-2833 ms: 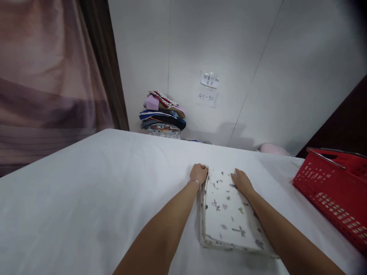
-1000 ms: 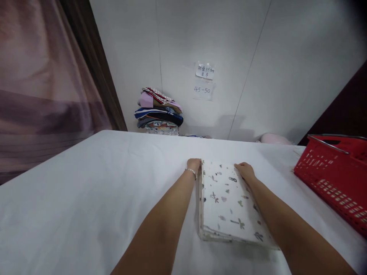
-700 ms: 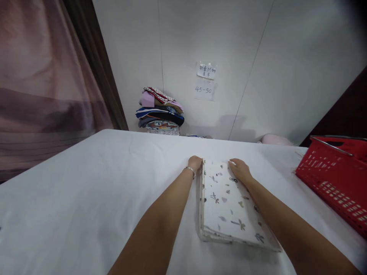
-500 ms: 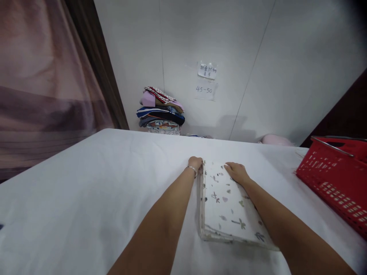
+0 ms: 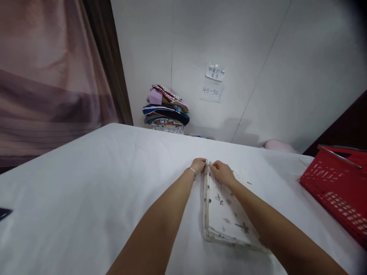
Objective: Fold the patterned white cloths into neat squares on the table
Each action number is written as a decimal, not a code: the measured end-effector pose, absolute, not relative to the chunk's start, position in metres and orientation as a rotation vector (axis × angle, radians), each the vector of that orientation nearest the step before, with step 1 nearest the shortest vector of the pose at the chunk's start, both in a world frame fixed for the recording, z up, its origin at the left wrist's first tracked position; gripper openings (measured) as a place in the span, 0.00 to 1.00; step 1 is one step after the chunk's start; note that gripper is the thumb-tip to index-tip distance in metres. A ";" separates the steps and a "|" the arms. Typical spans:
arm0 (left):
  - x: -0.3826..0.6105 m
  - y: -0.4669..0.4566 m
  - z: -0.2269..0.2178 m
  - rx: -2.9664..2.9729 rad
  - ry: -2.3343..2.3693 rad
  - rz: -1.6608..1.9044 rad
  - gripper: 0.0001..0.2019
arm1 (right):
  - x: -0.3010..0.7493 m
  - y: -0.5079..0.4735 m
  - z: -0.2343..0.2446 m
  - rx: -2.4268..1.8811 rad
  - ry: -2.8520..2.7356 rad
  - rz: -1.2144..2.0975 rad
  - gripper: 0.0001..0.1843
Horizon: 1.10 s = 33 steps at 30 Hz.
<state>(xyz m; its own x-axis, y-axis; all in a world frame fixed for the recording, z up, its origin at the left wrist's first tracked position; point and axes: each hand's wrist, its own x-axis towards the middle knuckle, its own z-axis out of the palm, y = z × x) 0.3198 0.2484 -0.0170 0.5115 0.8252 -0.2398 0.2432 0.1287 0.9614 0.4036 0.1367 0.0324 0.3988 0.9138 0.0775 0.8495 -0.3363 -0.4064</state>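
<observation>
A folded white cloth (image 5: pixel 226 214) printed with small plants and leaves lies on the white-covered table (image 5: pixel 86 198), just right of centre. At its far left corner my left hand (image 5: pixel 198 165), with a bracelet at the wrist, pinches the layered edge. My right hand (image 5: pixel 223 173) is closed on the same corner from the other side, its fingertips close to those of the left. My right forearm crosses over the cloth and hides part of its right side.
On the right stands a red plastic basket (image 5: pixel 335 183) with a metal handle. A stack of folded fabrics (image 5: pixel 166 110) rises behind the far table edge. Paper signs (image 5: pixel 211 91) hang on the wall. At left is a draped curtain (image 5: pixel 51 84); a dark object (image 5: pixel 5 213) lies at the left edge.
My right hand has moved left from the top of the cloth to its far left corner, and its fingers have closed there. My left hand stays at that corner. The view has shifted slightly.
</observation>
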 end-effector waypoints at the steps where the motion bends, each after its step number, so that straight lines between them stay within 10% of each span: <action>1: 0.321 0.250 -0.019 1.442 0.994 0.559 0.13 | 0.399 0.140 0.033 -2.341 -1.501 0.239 0.18; 33: 0.238 0.140 -0.006 1.494 1.027 0.407 0.14 | 0.335 0.044 0.035 -2.380 -1.464 0.434 0.16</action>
